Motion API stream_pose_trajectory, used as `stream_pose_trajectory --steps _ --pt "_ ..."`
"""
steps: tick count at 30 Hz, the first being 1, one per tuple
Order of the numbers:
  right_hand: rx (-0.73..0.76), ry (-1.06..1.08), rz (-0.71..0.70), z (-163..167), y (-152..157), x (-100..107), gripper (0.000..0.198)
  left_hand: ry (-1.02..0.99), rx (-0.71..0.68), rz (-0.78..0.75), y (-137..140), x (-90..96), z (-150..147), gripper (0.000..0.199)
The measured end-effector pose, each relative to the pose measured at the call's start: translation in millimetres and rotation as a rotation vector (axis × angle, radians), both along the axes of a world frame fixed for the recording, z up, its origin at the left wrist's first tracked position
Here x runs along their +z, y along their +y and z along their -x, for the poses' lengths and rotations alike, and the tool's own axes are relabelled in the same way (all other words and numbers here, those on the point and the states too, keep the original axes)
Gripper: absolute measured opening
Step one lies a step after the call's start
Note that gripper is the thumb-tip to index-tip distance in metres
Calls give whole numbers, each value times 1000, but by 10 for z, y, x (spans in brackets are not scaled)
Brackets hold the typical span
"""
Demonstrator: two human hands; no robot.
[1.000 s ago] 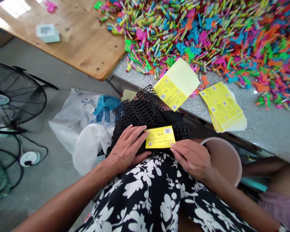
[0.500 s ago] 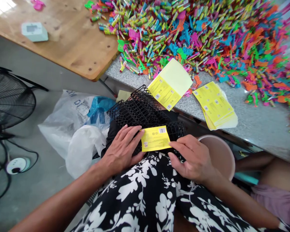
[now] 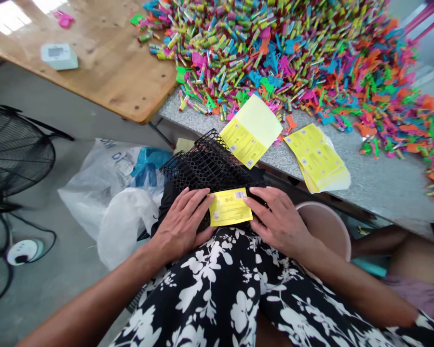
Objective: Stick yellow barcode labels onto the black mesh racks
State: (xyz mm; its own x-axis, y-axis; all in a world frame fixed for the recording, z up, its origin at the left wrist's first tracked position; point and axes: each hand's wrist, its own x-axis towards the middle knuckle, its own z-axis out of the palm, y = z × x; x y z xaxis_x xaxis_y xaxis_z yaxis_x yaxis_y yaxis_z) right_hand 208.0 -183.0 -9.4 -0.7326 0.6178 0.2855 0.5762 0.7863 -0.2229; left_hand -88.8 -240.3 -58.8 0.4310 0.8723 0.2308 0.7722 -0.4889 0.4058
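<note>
Yellow label (image 3: 229, 207) lies flat between your two hands

The label rests on your lap at the near edge of the black mesh panels (image 3: 198, 166), its barcode toward the far right corner. Your left hand (image 3: 183, 221) touches its left edge: the fingers are stretched out and close together, with the thumb apart and lower down. Your right hand (image 3: 280, 219) is at the right edge, its fingers spread and their tips on or against the label (how firmly either hand presses, you cannot tell from here).

Past the mesh panels, a partly peeled label sheet (image 3: 253, 130) overhangs the near edge of the speckled grey table (image 3: 390, 180). To its right, near that same edge, sits a stack of yellow sheets (image 3: 318, 156). A heap of colourful plastic pieces (image 3: 238, 53) covers the table behind them and spills onto the right side of the wooden table (image 3: 104, 62). Just beyond your right hand, below the grey table's near edge, stands a pale bucket (image 3: 342, 221).
</note>
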Motion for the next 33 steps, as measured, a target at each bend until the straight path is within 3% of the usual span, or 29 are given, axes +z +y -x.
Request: stream_pose_trajectory --steps 3,10,19,33 --pt "-58 22 -61 -38 92 -20 43 -8 0 -4 6 -2 -8 69" --pt "132 72 -65 -15 253 -50 35 6 -10 -19 25 18 -15 68" --pt "212 188 -51 -41 227 -74 38 13 -31 -36 21 28 -11 66" --pt "67 92 -85 -115 171 -172 33 14 -42 -38 26 6 -1 69"
